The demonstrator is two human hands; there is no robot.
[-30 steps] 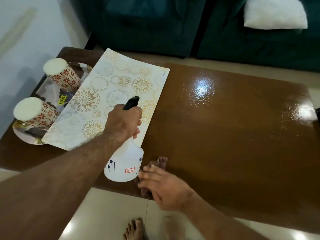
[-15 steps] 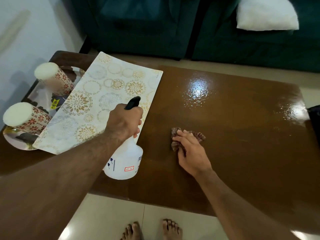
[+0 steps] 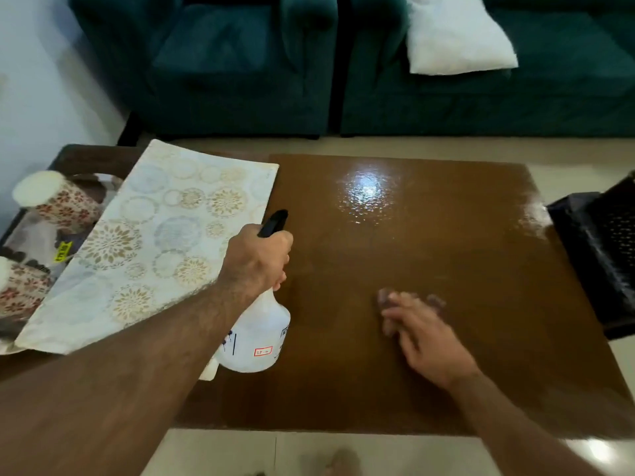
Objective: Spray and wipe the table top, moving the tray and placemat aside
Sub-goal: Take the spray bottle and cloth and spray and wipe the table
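The brown table top (image 3: 429,255) shines wet, with a bright glare patch near its far side. My left hand (image 3: 257,259) grips the neck of a white spray bottle (image 3: 256,338) with a black nozzle, held upright just over the table's near left part. My right hand (image 3: 422,334), blurred by motion, presses a small brownish cloth (image 3: 388,298) flat on the table middle. The patterned placemat (image 3: 154,235) lies tilted at the left, resting partly on the metal tray (image 3: 24,231). Two floral cups (image 3: 51,197) stand on that tray.
A dark green sofa (image 3: 240,63) with a white pillow (image 3: 453,39) runs along the far side. A black object (image 3: 604,255) overlaps the table's right edge. Pale floor tiles and a bare foot (image 3: 340,463) show below the near edge.
My right hand slid the cloth from the near edge by the bottle out to the table middle, then further right. The left hand and bottle stayed put.
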